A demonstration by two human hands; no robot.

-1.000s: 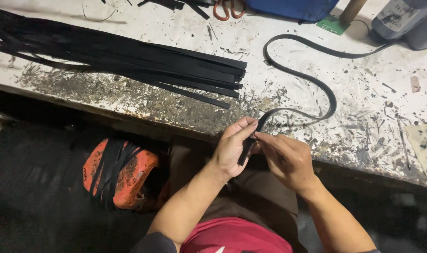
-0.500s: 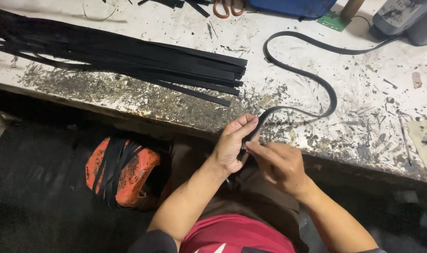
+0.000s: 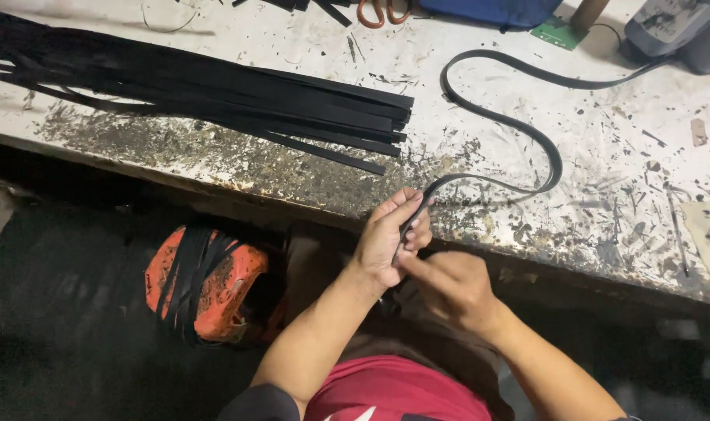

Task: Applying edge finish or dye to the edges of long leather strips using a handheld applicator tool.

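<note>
Left hand & right hand grip strap end, running up-right.

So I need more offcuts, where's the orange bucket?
In the head view, the orange bucket sits low on the left, under the workbench edge, beside the left hand.

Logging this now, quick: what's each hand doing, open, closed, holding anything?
Left hand: closed on the end of the long black strap, at the table edge.
Right hand: fingers curled, pinching the same strap end just below the left.
</note>
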